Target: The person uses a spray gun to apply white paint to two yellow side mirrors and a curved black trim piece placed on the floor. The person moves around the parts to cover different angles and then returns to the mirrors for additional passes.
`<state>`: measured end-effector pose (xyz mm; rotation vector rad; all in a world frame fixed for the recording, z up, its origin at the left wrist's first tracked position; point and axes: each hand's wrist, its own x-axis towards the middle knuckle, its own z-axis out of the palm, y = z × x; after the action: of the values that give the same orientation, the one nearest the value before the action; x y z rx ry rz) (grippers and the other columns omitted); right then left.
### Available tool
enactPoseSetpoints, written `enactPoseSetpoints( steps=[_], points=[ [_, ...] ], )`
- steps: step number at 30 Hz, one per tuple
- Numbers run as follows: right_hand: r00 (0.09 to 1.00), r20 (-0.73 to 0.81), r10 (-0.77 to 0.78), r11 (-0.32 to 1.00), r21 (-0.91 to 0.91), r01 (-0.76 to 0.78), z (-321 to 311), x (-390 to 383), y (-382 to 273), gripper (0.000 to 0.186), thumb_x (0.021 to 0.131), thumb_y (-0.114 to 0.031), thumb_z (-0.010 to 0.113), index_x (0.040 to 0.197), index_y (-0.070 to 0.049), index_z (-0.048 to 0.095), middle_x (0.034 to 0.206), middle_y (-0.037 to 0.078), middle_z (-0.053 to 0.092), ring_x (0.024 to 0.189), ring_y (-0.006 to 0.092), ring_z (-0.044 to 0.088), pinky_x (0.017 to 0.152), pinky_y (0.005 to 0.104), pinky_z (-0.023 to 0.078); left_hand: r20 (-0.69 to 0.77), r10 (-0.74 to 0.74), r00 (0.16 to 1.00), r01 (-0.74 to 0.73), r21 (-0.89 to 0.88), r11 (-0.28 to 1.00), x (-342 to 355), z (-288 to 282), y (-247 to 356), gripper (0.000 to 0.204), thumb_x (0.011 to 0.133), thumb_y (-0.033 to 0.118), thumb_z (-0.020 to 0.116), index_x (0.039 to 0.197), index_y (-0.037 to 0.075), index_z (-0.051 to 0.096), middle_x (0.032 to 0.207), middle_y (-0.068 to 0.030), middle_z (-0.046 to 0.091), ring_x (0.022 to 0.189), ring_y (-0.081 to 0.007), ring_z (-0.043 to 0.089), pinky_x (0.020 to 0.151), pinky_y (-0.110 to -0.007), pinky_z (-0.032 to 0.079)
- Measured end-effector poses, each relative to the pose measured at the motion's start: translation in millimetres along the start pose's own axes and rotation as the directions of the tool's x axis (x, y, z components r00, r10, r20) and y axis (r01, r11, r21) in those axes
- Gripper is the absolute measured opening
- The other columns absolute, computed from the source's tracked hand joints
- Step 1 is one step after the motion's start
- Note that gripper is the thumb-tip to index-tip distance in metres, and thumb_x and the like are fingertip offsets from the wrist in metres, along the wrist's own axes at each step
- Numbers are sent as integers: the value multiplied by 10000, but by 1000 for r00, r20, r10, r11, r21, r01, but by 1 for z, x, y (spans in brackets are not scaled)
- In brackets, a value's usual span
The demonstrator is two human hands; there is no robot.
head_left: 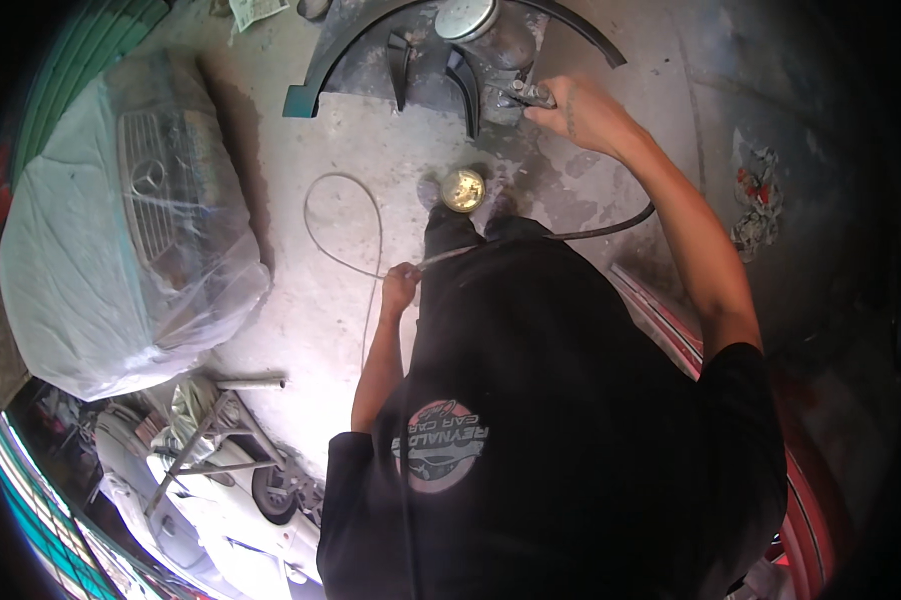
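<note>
Out in front at the upper right, my right hand [586,115] is closed around the grip of a spray gun [519,92]. The gun's cup [506,45], capped by a silver lid, points toward the far side. My left hand [401,285], low beside my left leg, grips a thin air hose [471,250]. That hose crosses my legs, bends up under my right forearm, and makes a loose loop on the floor to the left. Past the gun, a black curved trim strip [341,55] arches around two smaller black trim pieces [399,70] [463,85] on a dark sheet.
A round tin [464,190] with a yellowish inside sits at my feet. Left is a car front [131,230] wrapped in clear plastic. A metal stand [221,450] is lower left, near a white car [241,550]. Crumpled paper [758,205] and red bodywork [806,510] lie right.
</note>
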<state>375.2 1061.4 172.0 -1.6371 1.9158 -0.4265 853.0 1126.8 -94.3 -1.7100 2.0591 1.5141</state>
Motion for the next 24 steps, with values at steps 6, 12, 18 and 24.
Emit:
enactPoseSetpoints(
  steps=[6, 12, 18, 24],
  points=[
    [980, -178, -87, 993, -88, 72, 6, 15, -9, 360, 913, -276, 660, 989, 77, 661, 790, 299, 643, 805, 480, 650, 727, 489, 506, -1, -16, 1000, 16, 14, 1000, -6, 1, 2, 192, 855, 209, 704, 928, 33, 733, 851, -233, 712, 849, -395, 702, 737, -454, 527],
    [949, -301, -96, 992, -110, 65, 12, 26, -13, 361, 925, -280, 661, 1006, 71, 653, 794, 299, 643, 813, 478, 649, 737, 501, 512, -8, -30, 1000, 30, 35, 999, -17, 4, -2, 204, 859, 218, 714, 928, 27, 730, 871, -243, 711, 866, -403, 701, 746, -460, 529],
    [991, -121, -52, 996, -81, 42, 7, -6, -9, 360, 919, -291, 673, 982, 63, 650, 774, 282, 638, 766, 456, 645, 696, 490, 487, -12, -30, 999, 30, -9, 1000, -15, 13, -15, 201, 847, 212, 726, 926, 27, 727, 899, -243, 712, 906, -407, 694, 772, -464, 523],
    [996, 41, 76, 994, -76, -72, 8, -48, -12, 356, 903, -308, 690, 945, 46, 683, 773, 251, 660, 774, 424, 674, 696, 478, 520, -45, 46, 998, -47, -32, 998, -14, 19, -7, 120, 851, 81, 626, 897, -5, 696, 685, -86, 621, 683, -161, 570, 636, -360, 457]
  ],
)
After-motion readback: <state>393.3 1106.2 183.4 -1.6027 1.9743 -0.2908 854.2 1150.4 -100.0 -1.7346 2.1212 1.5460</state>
